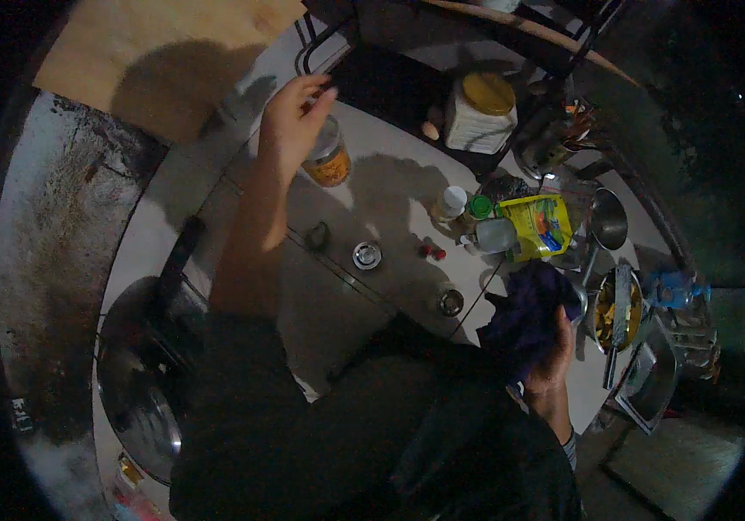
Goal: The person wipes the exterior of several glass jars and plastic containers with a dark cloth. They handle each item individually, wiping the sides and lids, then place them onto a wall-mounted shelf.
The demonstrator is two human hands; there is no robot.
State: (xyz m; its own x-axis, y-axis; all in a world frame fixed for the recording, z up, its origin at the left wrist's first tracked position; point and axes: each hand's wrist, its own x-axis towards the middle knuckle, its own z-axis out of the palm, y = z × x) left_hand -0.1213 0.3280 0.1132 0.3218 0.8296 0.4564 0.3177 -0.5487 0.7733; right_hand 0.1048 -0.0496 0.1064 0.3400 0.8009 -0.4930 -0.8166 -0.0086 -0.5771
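Note:
My left hand (291, 124) is raised by a jar with a grey lid and an orange label (333, 168). Its thumb and fingers are a little apart, with nothing visible between them; I cannot tell whether the hand touches the jar. A bunched dark purple cloth (525, 319) is gripped in my right hand (553, 361) at the right side of the white tabletop. Between the hands lie a small round shiny piece (366, 256), a darker round one (450, 303) and small red items (432, 252).
Small jars, one with a green lid (480, 207), stand by a yellow packet (538, 225). Right of them are a ladle (608, 218), a bowl of food (632, 312) and a metal tray (652, 381). A gold-lidded container (481, 120) stands behind; a large pan lid (144, 417) lies left.

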